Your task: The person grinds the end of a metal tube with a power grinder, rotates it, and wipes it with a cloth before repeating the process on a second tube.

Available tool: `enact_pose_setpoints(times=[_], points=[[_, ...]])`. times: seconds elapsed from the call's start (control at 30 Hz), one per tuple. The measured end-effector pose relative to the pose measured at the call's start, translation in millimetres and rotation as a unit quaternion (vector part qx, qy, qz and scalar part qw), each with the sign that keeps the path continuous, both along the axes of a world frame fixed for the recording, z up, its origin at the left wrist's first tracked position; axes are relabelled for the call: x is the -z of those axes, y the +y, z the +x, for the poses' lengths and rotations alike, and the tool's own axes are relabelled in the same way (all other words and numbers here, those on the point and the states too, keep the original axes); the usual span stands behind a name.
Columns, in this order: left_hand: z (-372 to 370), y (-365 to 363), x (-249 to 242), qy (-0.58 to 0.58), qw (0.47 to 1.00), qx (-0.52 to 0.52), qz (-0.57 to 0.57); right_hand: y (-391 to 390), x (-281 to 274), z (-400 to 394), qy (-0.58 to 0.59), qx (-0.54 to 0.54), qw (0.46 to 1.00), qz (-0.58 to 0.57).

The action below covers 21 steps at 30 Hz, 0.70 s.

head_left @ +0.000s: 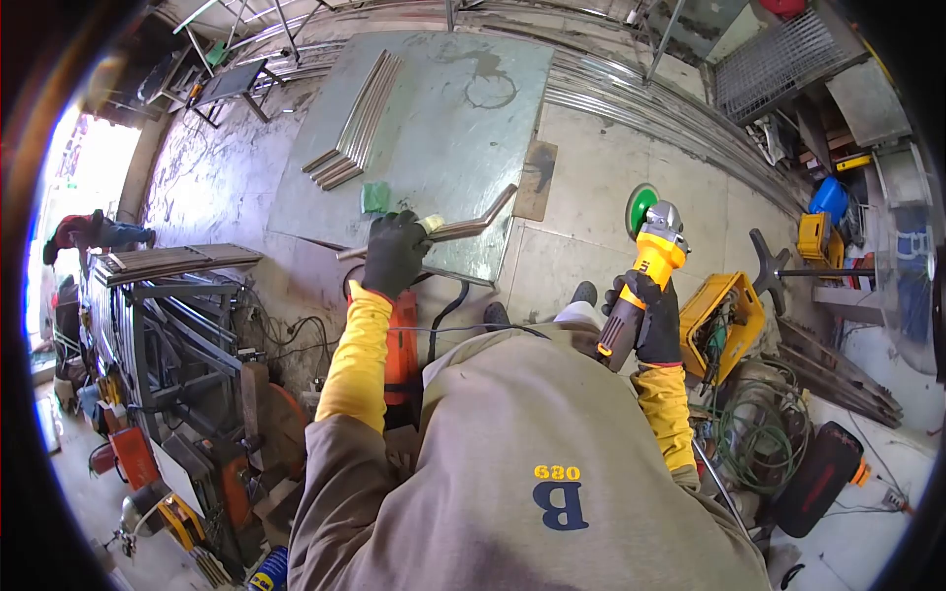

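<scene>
My right hand point(658, 323), in a black glove, grips a yellow and black angle grinder point(658, 253) by its body. The grinder points away from me, its green disc point(641, 209) tilted at the far end. My left hand point(396, 254), also gloved in black, is closed over bent metal bars point(473, 225) at the near edge of the grey-green table point(434, 128). A pale, small piece point(431, 225) shows at its fingertips. Just beyond that hand sits a green block point(374, 197). Several similar bent bars point(360, 123) lie side by side farther up the table.
Long metal tubes point(631, 103) lie along the floor at the back. A yellow crate point(719, 325) stands right of the grinder. Metal frames and tools crowd the left, by a steel rack point(177, 325). A person point(99, 233) is at the far left. Cables point(764, 424) coil at lower right.
</scene>
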<state>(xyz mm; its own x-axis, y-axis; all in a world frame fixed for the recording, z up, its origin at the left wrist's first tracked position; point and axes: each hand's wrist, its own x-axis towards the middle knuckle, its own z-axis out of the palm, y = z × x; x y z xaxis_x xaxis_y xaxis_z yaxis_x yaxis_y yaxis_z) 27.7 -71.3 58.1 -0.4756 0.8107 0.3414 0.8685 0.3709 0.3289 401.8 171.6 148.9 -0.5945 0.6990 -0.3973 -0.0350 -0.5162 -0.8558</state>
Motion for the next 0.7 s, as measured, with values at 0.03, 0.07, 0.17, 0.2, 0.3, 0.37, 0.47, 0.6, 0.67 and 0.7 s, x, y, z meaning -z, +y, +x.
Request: enact_pose_setpoints(times=[0.03, 0.07, 0.17, 0.2, 0.3, 0.37, 0.47, 0.6, 0.67, 0.7], points=[[-6.1, 1.3, -3.1, -0.019, 0.998, 0.023, -0.050, 0.6, 0.6, -0.3, 0.001, -0.001, 1.000, -0.002], [-9.5, 1.8, -6.0, -0.037, 0.993, 0.046, -0.099, 1.4, 1.4, -0.7, 0.001, -0.006, 1.000, -0.001], [-1.7, 3.6, -8.7, -0.040, 0.993, 0.038, -0.102, 0.5, 6.4, 1.6, -0.016, 0.001, 1.000, 0.005], [1.5, 1.2, -10.3, -0.042, 0.993, 0.036, -0.102, -0.6, 7.4, 2.5, -0.010, 0.010, 1.000, 0.001], [12.0, -6.7, -9.1, -0.112, 0.992, 0.013, 0.049, -1.7, 3.7, 1.5, -0.016, 0.020, 1.000, -0.003], [11.4, -9.4, -5.0, -0.130, 0.989, 0.015, 0.074, -3.6, 0.3, 1.3, -0.028, 0.021, 0.999, -0.004], [18.5, 1.7, 3.1, -0.073, 0.989, -0.053, 0.114, -2.2, -3.8, -2.3, -0.032, 0.008, 0.999, -0.003], [31.8, 19.4, 2.1, 0.037, 0.986, -0.096, 0.130, -4.6, -19.0, -9.4, -0.063, 0.000, 0.997, 0.035], [30.7, 27.7, 10.5, 0.060, 0.985, -0.094, 0.130, -4.4, -27.4, -11.4, -0.070, -0.004, 0.996, 0.048], [28.8, 30.5, 13.7, 0.053, 0.985, -0.100, 0.133, -3.3, -32.8, -13.2, -0.076, -0.016, 0.995, 0.066]])
